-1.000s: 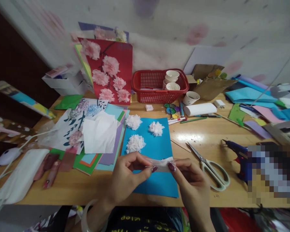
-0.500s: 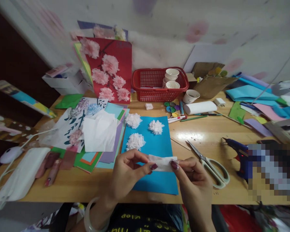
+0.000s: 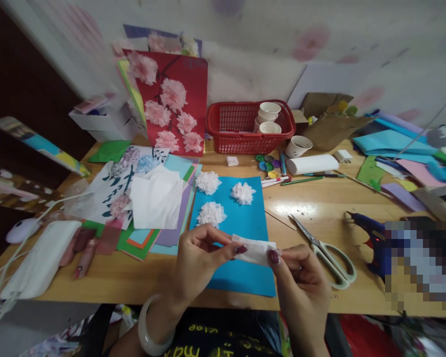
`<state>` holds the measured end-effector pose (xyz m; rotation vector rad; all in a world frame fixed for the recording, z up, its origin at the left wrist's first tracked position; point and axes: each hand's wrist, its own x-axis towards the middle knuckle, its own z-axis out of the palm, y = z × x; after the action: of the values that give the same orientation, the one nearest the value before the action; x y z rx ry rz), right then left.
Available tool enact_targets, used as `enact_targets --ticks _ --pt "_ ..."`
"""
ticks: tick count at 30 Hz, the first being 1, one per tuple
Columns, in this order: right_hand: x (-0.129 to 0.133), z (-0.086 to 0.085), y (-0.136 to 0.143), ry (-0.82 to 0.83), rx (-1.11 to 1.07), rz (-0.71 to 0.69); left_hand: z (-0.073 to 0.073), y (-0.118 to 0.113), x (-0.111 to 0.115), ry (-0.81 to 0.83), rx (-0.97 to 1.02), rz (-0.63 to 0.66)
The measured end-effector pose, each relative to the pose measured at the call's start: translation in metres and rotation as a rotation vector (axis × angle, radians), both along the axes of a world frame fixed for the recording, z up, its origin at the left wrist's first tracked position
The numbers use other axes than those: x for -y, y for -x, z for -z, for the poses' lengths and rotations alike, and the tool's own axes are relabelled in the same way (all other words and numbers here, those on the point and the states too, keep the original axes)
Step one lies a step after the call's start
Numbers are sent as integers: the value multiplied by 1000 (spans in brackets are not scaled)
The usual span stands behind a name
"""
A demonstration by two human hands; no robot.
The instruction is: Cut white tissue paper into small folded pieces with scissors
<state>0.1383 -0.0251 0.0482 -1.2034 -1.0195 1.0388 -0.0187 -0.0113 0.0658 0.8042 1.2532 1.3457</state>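
The white strip (image 3: 255,250) is between your hands, above the blue sheet (image 3: 245,280). Your left hand (image 3: 198,263) pinches one end and your right hand (image 3: 305,285) the other, thumbs nearest you, which likely holds it straight; it may be folded, but your fingers hide the ends. Just beyond your grip, three white flowers (image 3: 211,214) sit on the sheet, out of your fingers' way. The scissors (image 3: 314,241) lie right of your grip, handles towards you for easy reach, with the glue gun (image 3: 371,229) farther right. Left beyond it are loose tissues (image 3: 158,198).
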Motion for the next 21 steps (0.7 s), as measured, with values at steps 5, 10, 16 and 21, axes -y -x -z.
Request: enact_targets --ticks 5,10,16,21 --pt "1 2 1 -18 19 3 -3 -1 0 8 -42 -33" --pt "0 3 1 -14 24 32 -6 -1 -1 -13 -40 -19" --pt "-2 3 2 -16 47 94 -5 -1 2 -74 -90 4" --pt "-1 3 2 -8 45 110 -2 0 6 -69 -88 31"
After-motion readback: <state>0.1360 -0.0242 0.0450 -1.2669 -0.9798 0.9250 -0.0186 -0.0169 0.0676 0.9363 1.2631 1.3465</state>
